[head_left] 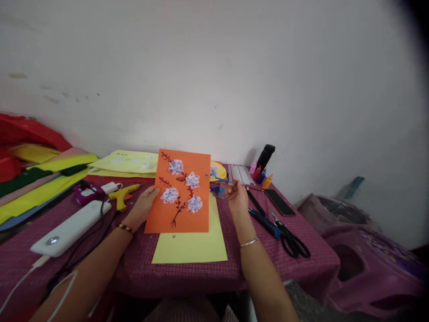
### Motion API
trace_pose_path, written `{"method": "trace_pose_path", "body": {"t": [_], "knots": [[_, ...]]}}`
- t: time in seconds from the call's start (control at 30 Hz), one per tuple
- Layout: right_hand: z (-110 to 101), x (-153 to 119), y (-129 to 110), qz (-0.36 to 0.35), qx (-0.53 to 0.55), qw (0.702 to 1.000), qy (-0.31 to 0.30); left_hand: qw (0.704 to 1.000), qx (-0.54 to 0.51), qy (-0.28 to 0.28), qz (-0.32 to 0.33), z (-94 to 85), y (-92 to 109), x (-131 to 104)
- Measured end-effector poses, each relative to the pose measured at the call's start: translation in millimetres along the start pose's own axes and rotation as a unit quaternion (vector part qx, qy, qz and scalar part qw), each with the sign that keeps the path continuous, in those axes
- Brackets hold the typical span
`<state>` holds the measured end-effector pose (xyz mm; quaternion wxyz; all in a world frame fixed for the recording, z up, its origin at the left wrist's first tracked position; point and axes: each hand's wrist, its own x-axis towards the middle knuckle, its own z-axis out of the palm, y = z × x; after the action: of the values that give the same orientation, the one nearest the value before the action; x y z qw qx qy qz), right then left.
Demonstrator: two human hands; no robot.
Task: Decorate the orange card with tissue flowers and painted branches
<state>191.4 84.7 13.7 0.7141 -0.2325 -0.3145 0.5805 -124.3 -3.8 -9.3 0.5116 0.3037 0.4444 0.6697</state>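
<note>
My left hand (147,202) grips the left edge of an orange sheet of paper (161,170), which is raised and tilted toward me. White-and-purple flowers (169,195) and a dark branch with small buds decorate the sheet. In my right hand (237,197) is a thin blue paintbrush (221,180), held in a pinch, its tip end near the sheet's right edge. Below the orange sheet a pale yellow sheet (191,248) lies flat on the tablecloth. A clear palette with blue paint (218,190) shows between the orange sheet and my right hand.
To the left lie a yellow glue gun (121,196), a white power bank (72,229) with cables, and coloured sheets (125,161). On the right are scissors (290,237), a blue cutter (266,223), a phone (279,202) and small paint bottles (261,175). A wall stands behind.
</note>
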Motion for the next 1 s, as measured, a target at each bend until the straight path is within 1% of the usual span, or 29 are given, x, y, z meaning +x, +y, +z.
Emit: {"method": "trace_pose_path", "body": {"t": [0.17,0.27,0.4,0.6,0.8,1.0], "knots": [[-2,3,-6,0.018,0.051,0.999,0.007,1.0,-0.012,0.015,0.021,1.4,5,-2],[-1,3,-6,0.03,0.05,0.998,0.003,0.999,-0.015,0.02,0.021,1.5,6,-3],[0,2,-5,0.023,0.047,0.999,-0.004,1.0,-0.015,0.014,0.017,-1.4,4,-1],[-1,4,-8,0.02,0.052,0.998,0.013,1.0,-0.012,0.008,0.02,-5.9,1,3],[1,3,-12,0.025,0.055,0.998,0.024,1.0,0.002,0.004,0.023,0.1,6,-4],[3,0,-14,0.027,0.061,0.997,0.026,1.0,0.006,0.018,0.02,5.2,10,-6]]}}
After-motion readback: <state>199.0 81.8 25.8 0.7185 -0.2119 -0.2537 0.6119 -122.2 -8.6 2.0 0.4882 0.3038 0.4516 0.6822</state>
